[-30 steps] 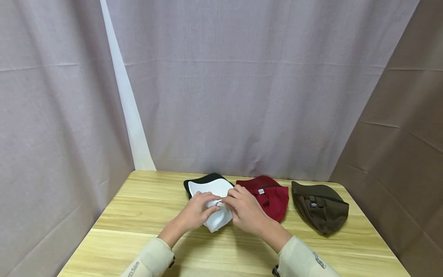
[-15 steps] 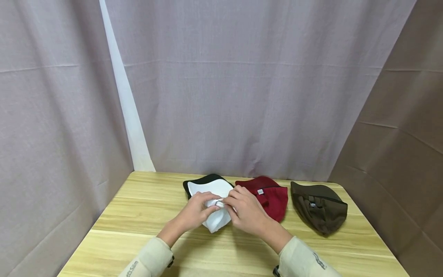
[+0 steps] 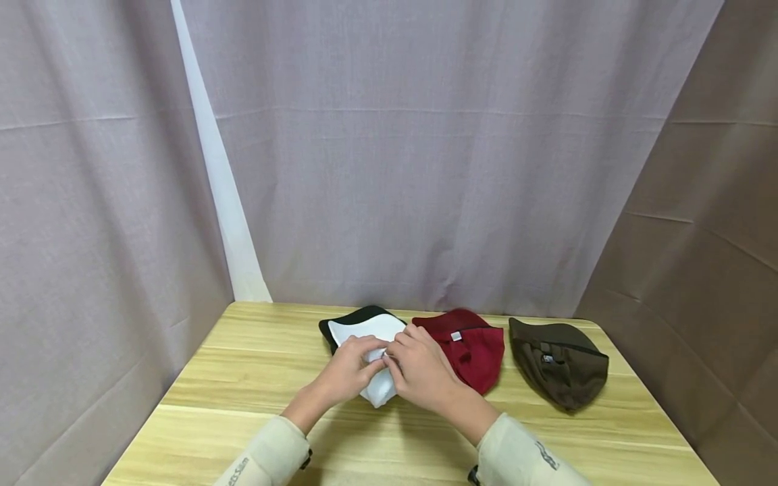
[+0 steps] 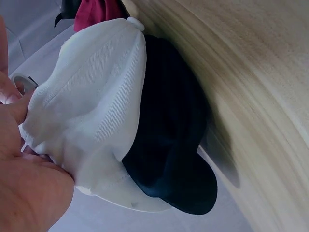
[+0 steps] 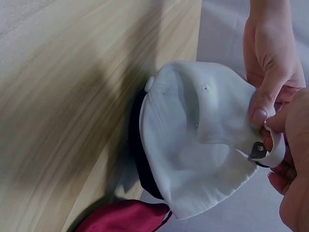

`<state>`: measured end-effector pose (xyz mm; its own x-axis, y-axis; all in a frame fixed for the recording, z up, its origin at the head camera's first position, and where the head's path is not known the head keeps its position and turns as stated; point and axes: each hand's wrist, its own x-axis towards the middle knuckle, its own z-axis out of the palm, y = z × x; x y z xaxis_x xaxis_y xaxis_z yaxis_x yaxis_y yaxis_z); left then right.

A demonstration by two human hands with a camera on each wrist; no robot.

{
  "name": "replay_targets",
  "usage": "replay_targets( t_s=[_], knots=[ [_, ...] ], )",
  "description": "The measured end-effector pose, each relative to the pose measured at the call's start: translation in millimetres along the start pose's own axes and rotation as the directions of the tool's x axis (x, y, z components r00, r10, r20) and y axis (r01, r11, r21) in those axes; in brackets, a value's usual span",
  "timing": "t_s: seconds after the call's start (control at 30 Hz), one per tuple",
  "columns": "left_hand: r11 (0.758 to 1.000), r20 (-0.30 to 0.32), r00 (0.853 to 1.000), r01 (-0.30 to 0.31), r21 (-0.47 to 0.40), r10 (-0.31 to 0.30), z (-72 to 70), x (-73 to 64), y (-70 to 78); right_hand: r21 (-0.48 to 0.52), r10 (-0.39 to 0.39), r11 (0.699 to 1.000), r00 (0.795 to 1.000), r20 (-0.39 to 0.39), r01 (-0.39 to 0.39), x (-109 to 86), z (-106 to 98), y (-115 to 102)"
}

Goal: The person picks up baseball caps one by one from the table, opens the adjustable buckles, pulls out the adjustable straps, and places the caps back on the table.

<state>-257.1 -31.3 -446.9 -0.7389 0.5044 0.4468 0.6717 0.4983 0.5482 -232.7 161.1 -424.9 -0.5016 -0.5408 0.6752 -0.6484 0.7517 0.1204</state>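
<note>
A white baseball cap (image 3: 378, 391) lies on top of a black cap (image 3: 365, 313), its brim pointing to the far side. My left hand (image 3: 349, 370) pinches the back edge of the white cap between thumb and fingers. From the other side my right hand (image 3: 422, 371) grips the cap's back strap (image 5: 277, 153), which curves in a loop beside a small dark metal buckle (image 5: 259, 151). The fingertips of both hands meet there, over the crown. In the left wrist view the black cap (image 4: 169, 111) shows beneath the white one, against the table.
Right of the hands a dark red cap (image 3: 480, 354) lies on the wooden table (image 3: 243, 378). Further right is a dark brown cap (image 3: 562, 364). Grey curtains (image 3: 425, 169) stand behind the table's back edge, and a brown curtain (image 3: 699, 270) runs along the right.
My right hand has shifted slightly left, closer to the left hand, covering more of the strap. The caps stay in place on the table.
</note>
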Motion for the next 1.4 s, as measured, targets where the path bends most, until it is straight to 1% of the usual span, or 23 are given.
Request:
replay_targets(
  t_s=[0.27,0.37,0.5,0.7,0.8,0.97,1.17,1.3,1.4],
  knots=[
    [1.000,0.000,1.000,-0.007,0.001,0.007,-1.2,-0.1,-1.1,0.022,-0.023,0.999,1.000,-0.020,0.023,-2.3,-0.7,1.6],
    [1.000,0.001,1.000,-0.026,0.002,0.026,-1.6,-0.1,-1.7,0.033,-0.027,0.999,1.000,-0.013,0.028,-3.4,-1.3,2.7],
    [0.999,-0.006,0.999,-0.037,-0.027,0.037,-2.2,-0.7,-3.4,0.067,-0.029,0.997,1.000,0.004,0.029,-3.6,-2.1,4.1],
    [0.996,-0.008,1.000,-0.016,-0.082,0.016,-3.1,-1.6,-6.3,0.096,-0.039,0.995,0.999,0.022,0.037,-4.3,-4.8,5.7],
    [0.996,0.000,1.000,-0.011,-0.088,0.011,-3.7,-1.5,-6.7,0.100,-0.042,0.994,0.998,0.037,0.038,-4.7,-7.1,6.4],
    [0.998,-0.013,1.000,-0.013,-0.062,0.013,-4.8,-1.2,-7.0,0.088,-0.033,0.996,0.998,0.051,0.029,-3.2,-9.6,7.1],
    [0.998,-0.021,0.999,-0.030,-0.054,0.029,-4.4,0.3,-5.7,0.046,-0.008,0.999,1.000,0.028,0.007,1.1,-9.1,5.2],
    [0.998,-0.022,1.000,-0.010,-0.058,0.008,-3.2,-0.9,-4.6,0.008,0.004,1.000,0.999,0.043,-0.005,2.8,-5.1,2.1],
    [0.998,-0.015,1.000,0.004,-0.056,-0.005,-2.1,-2.0,-4.1,-0.001,0.015,1.000,0.998,0.056,-0.015,1.9,-2.4,0.1]
  ],
)
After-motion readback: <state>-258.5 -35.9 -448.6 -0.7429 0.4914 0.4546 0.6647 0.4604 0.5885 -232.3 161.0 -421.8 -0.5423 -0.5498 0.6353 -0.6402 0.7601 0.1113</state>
